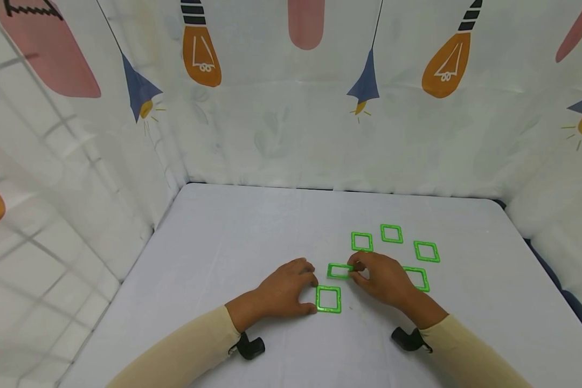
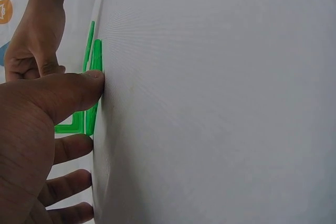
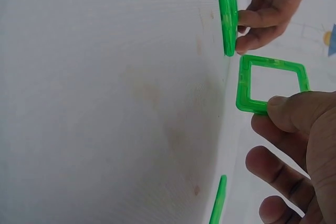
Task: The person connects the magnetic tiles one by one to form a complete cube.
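Observation:
My right hand (image 1: pixel 380 277) pinches a green square frame (image 3: pixel 244 82) by its edge between thumb and forefinger. This frame stands tilted up from the table, just behind another green square frame (image 1: pixel 328 310) that lies flat. My left hand (image 1: pixel 283 288) rests at the left side of the flat frame, its thumb and forefinger touching near two corners. The other left fingers (image 2: pixel 68 187) are loosely extended. Whether the two frames touch each other cannot be told.
Beyond the right hand, green square frames (image 1: pixel 362 249) (image 1: pixel 392 241) (image 1: pixel 427 260) lie apart on the white table (image 1: pixel 242 226). Another frame (image 1: pixel 424 280) is partly covered by the right hand. Printed white cloth (image 1: pixel 291 134) hangs behind the table and at its sides.

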Tool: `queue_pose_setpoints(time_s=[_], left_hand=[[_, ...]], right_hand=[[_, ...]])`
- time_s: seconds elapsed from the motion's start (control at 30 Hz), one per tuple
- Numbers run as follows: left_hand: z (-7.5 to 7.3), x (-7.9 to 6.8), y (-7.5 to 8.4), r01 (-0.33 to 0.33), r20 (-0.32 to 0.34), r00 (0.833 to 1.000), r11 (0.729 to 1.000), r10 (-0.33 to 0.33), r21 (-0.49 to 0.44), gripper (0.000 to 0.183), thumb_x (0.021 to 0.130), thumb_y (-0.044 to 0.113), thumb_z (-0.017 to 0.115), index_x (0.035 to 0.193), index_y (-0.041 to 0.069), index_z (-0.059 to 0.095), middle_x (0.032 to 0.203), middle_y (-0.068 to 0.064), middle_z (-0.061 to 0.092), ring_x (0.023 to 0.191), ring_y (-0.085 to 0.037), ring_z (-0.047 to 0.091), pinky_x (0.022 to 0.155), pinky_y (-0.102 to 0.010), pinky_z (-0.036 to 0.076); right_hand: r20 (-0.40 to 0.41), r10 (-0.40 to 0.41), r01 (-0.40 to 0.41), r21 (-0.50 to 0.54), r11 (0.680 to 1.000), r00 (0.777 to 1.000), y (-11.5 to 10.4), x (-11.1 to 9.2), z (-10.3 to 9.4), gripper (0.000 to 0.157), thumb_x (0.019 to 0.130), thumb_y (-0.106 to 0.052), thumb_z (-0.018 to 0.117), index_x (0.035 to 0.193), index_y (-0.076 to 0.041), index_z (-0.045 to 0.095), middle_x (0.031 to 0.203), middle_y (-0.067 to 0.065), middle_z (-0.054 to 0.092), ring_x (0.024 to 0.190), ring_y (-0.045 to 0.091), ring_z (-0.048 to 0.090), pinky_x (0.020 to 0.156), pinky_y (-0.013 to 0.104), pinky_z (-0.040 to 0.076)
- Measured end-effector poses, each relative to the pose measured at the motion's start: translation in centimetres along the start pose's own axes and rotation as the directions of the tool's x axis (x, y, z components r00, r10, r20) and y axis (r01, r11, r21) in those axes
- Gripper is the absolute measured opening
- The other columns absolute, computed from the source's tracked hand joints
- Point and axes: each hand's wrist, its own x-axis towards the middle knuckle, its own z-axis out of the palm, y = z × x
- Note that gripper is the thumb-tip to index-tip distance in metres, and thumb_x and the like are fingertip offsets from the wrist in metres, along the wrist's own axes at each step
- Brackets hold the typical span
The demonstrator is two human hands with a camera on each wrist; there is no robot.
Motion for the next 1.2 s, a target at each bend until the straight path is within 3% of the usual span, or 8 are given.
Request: queue_pose_setpoints(time_s=[0.6,1.2], left_hand=[[0.0,0.0,-0.1,-0.016,-0.007,1.0,1.0,0.016,0.0,0.045,0.085,0.048,0.081,0.12,0.021,0.069,0.137,-0.001,0.055,0.138,-0.022,0.045,0.114,-0.038,0.037],[0.0,0.0,0.0,-0.016,-0.011,1.0,1.0,0.016,0.001,0.044,0.085,0.047,0.081,0.118,0.02,0.069,0.135,-0.001,0.055,0.132,-0.02,0.048,0.111,-0.036,0.039]], right_hand=[[-0.01,-0.041,0.041,0.001,0.999,0.999,-0.5,0.1,0.8,0.026,0.086,-0.021,0.084,0.106,-0.024,0.068,0.094,-0.011,0.073,0.087,0.009,0.069,0.073,0.033,0.055],[0.036,-0.039,0.039,0.003,0.999,0.999,-1.2,0.2,0.9,0.024,0.088,-0.022,0.083,0.107,-0.023,0.067,0.097,-0.01,0.074,0.09,0.008,0.069,0.075,0.031,0.055]])
